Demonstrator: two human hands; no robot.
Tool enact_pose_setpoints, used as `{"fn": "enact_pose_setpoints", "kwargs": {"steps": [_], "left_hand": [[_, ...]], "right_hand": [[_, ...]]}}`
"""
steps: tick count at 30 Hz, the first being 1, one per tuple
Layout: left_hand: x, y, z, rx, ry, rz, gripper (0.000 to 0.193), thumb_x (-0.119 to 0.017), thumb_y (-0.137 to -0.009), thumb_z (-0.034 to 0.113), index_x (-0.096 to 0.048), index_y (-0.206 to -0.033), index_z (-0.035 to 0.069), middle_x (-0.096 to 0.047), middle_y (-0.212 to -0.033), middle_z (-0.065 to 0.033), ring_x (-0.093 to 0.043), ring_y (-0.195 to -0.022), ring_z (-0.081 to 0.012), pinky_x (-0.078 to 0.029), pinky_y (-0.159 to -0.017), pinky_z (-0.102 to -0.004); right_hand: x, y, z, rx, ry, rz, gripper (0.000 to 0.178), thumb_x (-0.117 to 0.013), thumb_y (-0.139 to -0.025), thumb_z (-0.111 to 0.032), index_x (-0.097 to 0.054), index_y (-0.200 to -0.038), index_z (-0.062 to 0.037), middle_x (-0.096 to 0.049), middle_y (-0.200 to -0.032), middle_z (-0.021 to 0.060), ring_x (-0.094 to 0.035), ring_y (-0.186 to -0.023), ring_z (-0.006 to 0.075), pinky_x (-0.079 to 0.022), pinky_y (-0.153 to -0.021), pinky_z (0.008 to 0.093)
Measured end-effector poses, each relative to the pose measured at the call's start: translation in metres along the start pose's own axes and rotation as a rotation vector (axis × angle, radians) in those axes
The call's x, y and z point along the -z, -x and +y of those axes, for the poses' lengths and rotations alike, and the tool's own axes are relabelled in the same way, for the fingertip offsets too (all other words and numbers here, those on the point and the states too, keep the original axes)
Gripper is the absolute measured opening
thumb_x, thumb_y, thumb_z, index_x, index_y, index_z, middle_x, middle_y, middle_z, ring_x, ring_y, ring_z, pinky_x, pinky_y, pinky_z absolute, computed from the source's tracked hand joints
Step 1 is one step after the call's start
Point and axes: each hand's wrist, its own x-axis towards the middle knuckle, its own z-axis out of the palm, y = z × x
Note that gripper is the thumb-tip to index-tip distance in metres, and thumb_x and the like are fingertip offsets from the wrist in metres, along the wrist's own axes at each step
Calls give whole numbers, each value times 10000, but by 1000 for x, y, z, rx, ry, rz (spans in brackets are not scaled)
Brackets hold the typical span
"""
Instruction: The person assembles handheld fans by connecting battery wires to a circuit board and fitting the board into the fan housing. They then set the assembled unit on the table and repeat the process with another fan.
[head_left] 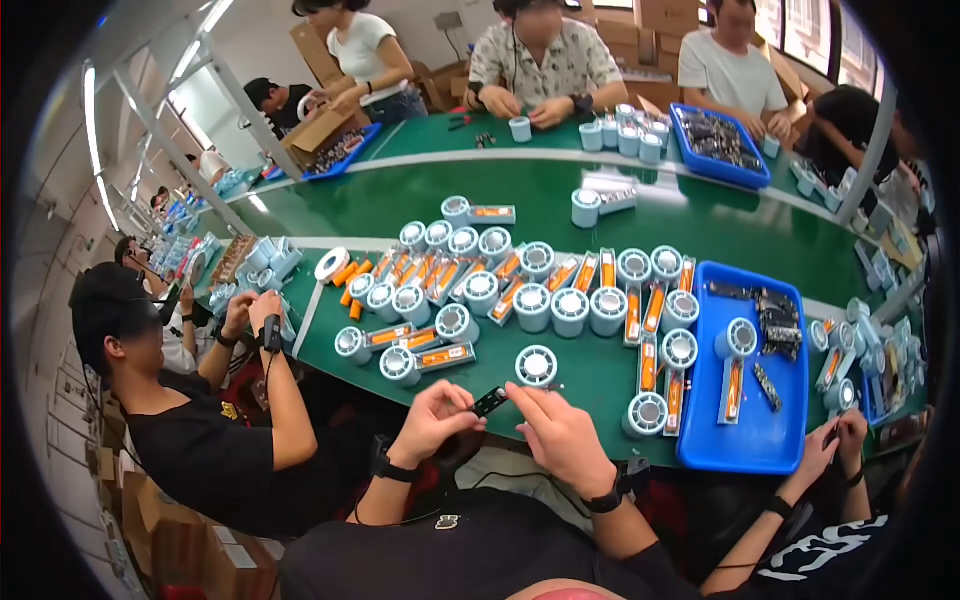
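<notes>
Close in front of me, a small dark green circuit board [490, 402] is held up tilted between both hands, just past the table's near edge. My left hand [436, 428] pinches its left end between thumb and fingers. At the other end, the fingers of my right hand [565, 440] press together on the board; its thumb is partly hidden. A light-blue round fan housing [536, 367] stands beyond the board, its grille facing up. Further off lie several light-blue units [570, 311], each a round head with an open handle showing an orange battery cell.
At right, a blue tray [695, 440] holds dark circuit boards [780, 325] and one light-blue unit. Loose orange cells [350, 285] lie by a white ring-shaped roll [332, 264]. Co-workers sit close on both sides and opposite. A second blue tray [720, 175] stands across the table.
</notes>
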Motion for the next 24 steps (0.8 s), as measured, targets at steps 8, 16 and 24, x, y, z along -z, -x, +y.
{"fn": "enact_pose_setpoints", "kwargs": {"steps": [8, 16, 24], "left_hand": [[-24, -24, -14, -80, -586, -194, 187, -648, -940, -96, -543, -1062, -1, -608, -1002, -60, -701, -855, -170, -608, -808, -312], [-33, -34, 30, -332, -137, -101, 177, -651, -875, -53, -553, -974, 56, -552, -792, -51, -473, -572, -149, -403, -548, -273], [-62, -38, 124, -587, 975, -936, 331, -440, -1102, 319, -686, -1265, 169, -693, -1167, -69, -702, -886, -222, -547, -723, -353]], "right_hand": [[-37, 18, 20, -172, -37, 132, 171, -767, -824, -40, -745, -993, -47, -683, -742, 94, -668, -685, 280, -541, -618, 378], [-34, 8, 30, -252, -98, 217, 164, -850, -763, -56, -750, -891, -35, -720, -759, 97, -682, -646, 243, -527, -582, 349], [-33, 5, 38, -206, -74, 125, 162, -841, -794, -71, -724, -902, -42, -707, -792, 79, -665, -686, 250, -524, -618, 354]]}}
